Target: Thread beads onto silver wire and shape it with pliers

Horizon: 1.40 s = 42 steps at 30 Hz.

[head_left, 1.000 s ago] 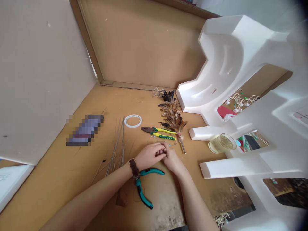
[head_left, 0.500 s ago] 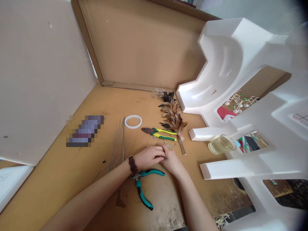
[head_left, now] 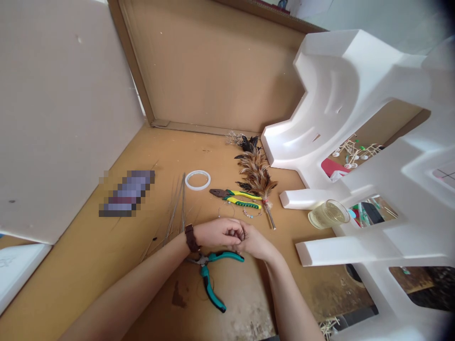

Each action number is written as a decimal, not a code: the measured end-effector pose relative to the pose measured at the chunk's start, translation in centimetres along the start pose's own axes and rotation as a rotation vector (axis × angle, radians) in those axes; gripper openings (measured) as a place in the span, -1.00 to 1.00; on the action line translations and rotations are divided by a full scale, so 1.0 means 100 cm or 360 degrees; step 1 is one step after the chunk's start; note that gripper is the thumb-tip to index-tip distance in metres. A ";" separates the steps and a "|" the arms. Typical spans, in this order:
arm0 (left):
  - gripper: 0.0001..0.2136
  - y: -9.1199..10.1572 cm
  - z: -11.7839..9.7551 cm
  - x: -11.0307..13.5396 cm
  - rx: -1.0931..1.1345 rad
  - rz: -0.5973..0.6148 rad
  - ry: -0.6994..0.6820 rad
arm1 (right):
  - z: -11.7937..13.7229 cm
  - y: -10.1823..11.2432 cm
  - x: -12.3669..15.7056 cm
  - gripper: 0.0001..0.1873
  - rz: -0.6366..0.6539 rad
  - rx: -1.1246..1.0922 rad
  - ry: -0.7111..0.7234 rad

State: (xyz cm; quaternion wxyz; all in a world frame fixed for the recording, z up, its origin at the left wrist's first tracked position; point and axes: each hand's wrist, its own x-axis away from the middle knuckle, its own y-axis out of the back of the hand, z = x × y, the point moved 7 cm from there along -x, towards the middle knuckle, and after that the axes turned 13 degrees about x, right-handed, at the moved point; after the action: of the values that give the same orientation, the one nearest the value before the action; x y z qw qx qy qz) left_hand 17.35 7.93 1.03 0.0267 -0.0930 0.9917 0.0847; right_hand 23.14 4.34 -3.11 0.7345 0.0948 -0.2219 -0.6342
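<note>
My left hand (head_left: 219, 232), with a dark strap on its wrist, meets my right hand (head_left: 253, 241) over the table. Both have their fingers curled and pressed together; something thin and dark, perhaps wire, shows faintly between them, but its kind is hidden. Just below lie teal-handled pliers (head_left: 213, 274) with spread handles, partly behind my left wrist. Beyond my hands are yellow-and-green pliers (head_left: 245, 199) and a thin beaded wire loop (head_left: 252, 214). To the left, several long thin wires (head_left: 183, 199) lie loose on the tabletop.
A white ring of tape (head_left: 197, 180) lies behind the wires. A feather duster (head_left: 256, 166) rests farther back. At right, a large white foam frame (head_left: 334, 248) stands around a glass of pale liquid (head_left: 327, 214). A cardboard panel (head_left: 220, 66) closes the back.
My hands have shifted slightly down and turned, with the left fingers curling more over the right. The beaded loop shows more fully. The tools have stayed put.
</note>
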 end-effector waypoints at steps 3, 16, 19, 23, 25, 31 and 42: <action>-0.92 0.002 0.004 0.000 0.0152 -0.0069 0.0053 | 0.001 0.001 0.002 -0.62 0.0011 -0.0205 -0.0072; -0.76 0.033 0.031 0.003 0.0645 -0.0779 0.0349 | 0.000 0.028 -0.002 -0.68 -0.0338 -0.0451 -0.0149; -0.74 0.033 0.032 0.003 0.0698 -0.0809 0.0371 | 0.001 0.028 -0.002 -0.67 -0.0371 -0.0399 -0.0155; -0.74 0.035 0.034 0.004 0.0715 -0.0857 0.0383 | 0.000 0.028 -0.002 -0.67 -0.0451 -0.0318 -0.0183; -0.75 0.036 0.034 0.004 0.0712 -0.0880 0.0376 | -0.002 0.029 -0.001 -0.68 -0.0485 -0.0276 -0.0191; -0.77 0.036 0.035 0.004 0.0711 -0.0911 0.0357 | -0.007 0.033 0.001 -0.71 -0.0585 -0.0171 -0.0195; -0.77 0.034 0.037 0.004 0.0788 -0.0837 0.0385 | 0.001 0.031 0.000 -0.71 -0.0415 -0.0197 -0.0118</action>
State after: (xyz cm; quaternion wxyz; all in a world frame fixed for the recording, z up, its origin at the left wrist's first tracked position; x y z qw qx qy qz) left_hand 16.48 11.79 -2.12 -0.0481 -0.3443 0.9204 -0.1789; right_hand 25.82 4.87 -1.69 0.6416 0.0540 -0.1950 -0.7398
